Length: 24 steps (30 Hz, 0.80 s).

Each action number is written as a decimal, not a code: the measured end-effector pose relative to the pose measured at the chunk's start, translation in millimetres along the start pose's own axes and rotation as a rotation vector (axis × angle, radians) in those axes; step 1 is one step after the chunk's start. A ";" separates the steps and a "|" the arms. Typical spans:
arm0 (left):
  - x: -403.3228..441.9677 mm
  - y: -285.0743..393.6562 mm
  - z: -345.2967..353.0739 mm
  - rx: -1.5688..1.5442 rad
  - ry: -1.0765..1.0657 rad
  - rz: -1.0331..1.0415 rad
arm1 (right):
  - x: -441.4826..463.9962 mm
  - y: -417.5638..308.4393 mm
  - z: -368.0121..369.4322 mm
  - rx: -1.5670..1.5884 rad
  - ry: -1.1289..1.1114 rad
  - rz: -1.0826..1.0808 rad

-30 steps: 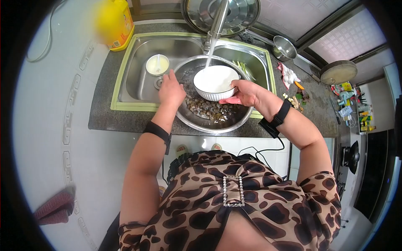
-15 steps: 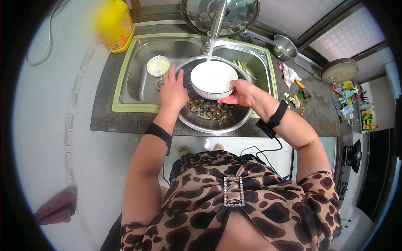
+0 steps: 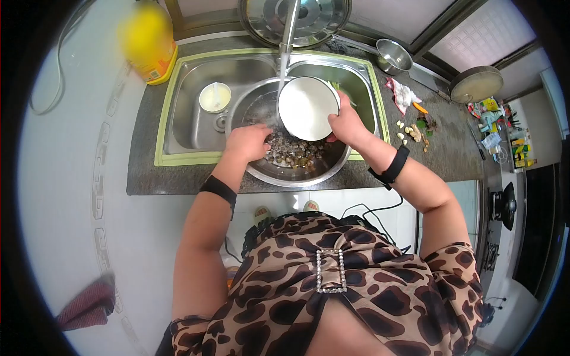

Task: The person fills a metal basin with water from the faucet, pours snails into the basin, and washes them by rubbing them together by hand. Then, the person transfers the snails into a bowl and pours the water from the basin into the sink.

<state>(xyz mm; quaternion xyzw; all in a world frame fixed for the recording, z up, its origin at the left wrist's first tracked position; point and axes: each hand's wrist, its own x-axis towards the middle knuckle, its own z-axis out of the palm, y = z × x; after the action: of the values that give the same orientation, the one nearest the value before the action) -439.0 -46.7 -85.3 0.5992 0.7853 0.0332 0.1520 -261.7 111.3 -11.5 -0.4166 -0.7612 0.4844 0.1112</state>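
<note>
My right hand (image 3: 347, 120) grips the rim of a white bowl (image 3: 307, 108), which is tilted over a wide metal basin (image 3: 309, 181). Small brownish shellfish (image 3: 297, 153), snails or clams, lie in water in the basin. My left hand (image 3: 246, 143) reaches over the basin's left side, fingers apart and bent down at the shellfish; their tips are partly hidden. Water runs from the faucet (image 3: 287, 44) just left of the bowl.
The basin sits over a double sink (image 3: 184, 127). A small white bowl with a spoon (image 3: 215, 97) stands in the left compartment; green stalks (image 3: 336, 86) show at right. Garlic and ginger pieces (image 3: 414, 132), a cloth (image 3: 402, 95) and a metal pan (image 3: 393, 56) are on the right counter.
The white bowl has tipped and moved away from under the stream, still in my right hand. My left hand has come down into the basin from above its left rim. The view has shifted slightly.
</note>
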 end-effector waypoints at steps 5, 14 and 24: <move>0.4 0.9 -2.3 0.016 -0.007 0.026 | -11.1 12.8 -9.3 -0.375 0.182 -0.444; -1.8 9.9 -15.1 0.004 -0.028 0.031 | -17.4 9.7 -31.2 -0.522 0.333 -1.073; 2.7 23.6 -18.9 -0.028 -0.010 -0.068 | -33.8 32.0 -45.5 -0.504 0.343 -1.095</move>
<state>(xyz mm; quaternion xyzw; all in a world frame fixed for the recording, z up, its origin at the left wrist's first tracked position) -423.0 -35.1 -62.3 0.5701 0.8040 0.0360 0.1654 -197.5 121.4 -7.1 -0.0515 -0.9265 0.0890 0.3619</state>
